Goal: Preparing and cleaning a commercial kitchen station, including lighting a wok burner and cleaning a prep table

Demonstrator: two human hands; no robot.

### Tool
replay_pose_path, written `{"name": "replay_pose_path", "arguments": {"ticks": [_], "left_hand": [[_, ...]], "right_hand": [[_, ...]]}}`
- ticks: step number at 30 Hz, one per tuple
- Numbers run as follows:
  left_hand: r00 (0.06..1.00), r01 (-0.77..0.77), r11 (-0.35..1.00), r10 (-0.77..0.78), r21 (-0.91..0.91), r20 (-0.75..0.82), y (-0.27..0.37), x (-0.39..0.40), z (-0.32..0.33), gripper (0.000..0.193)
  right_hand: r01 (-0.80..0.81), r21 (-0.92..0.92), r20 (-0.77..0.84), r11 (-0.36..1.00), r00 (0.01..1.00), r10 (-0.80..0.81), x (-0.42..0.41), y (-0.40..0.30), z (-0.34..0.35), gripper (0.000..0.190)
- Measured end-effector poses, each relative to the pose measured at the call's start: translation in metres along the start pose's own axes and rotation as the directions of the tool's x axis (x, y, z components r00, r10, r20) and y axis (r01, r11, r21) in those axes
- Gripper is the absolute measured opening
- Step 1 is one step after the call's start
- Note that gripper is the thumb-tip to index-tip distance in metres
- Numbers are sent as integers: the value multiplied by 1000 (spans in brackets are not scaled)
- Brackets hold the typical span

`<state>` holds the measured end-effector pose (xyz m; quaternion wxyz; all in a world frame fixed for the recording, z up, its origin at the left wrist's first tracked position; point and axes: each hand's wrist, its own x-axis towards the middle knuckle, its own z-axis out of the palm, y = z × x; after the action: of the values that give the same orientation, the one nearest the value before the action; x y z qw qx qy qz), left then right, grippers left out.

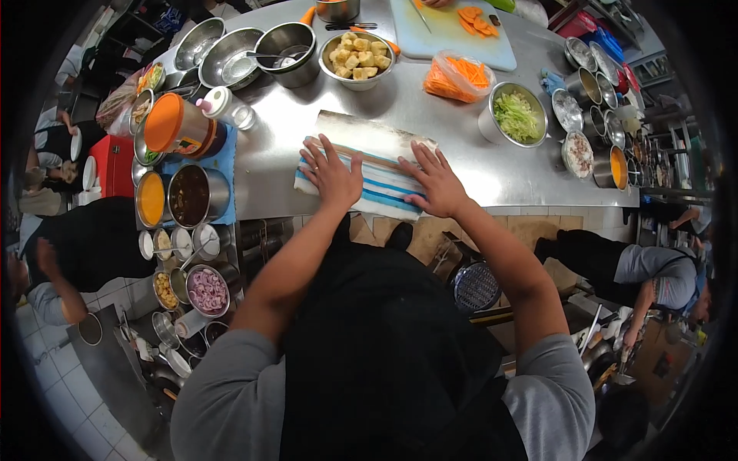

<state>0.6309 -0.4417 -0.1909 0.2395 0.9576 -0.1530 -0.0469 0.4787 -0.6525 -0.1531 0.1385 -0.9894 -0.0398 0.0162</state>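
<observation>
Before me on the steel table lies a folded white cloth (377, 185) with blue and brown stripes, its upper part greyish and stained. Its lower edge reaches the table's front edge. My left hand (334, 178) rests palm down on the cloth's left part, fingers spread. On the right part lies my right hand (436, 183), also flat with fingers apart. Neither hand grips anything. Beyond the cloth stand a steel bowl of browned cubes (358, 57), a bag of cut carrot strips (461, 76) and a steel pot of shredded green vegetable (518, 117).
A cutting board (490, 55) with carrot slices (477, 22), a knife (420, 16) and another person's hand (436, 3) is at the far side. Sauce pots (193, 196) and an orange-lidded tub (173, 128) crowd the left. More bowls (578, 154) line the right; people work on both sides.
</observation>
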Motion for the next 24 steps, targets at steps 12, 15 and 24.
{"name": "replay_pose_path", "arguments": {"ticks": [12,15,24], "left_hand": [[970,-235,906,197,352,141,10,48,-6,93],[849,-526,795,470,303,241,-16,75,-15,93],[84,-979,172,829,-110,553,8,119,-16,93]], "right_hand": [[-429,72,23,900,903,429,-15,-107,51,90],[-468,95,135,878,880,455,-16,-149,31,92],[-287,307,-298,907,877,378,24,-75,22,90]]}}
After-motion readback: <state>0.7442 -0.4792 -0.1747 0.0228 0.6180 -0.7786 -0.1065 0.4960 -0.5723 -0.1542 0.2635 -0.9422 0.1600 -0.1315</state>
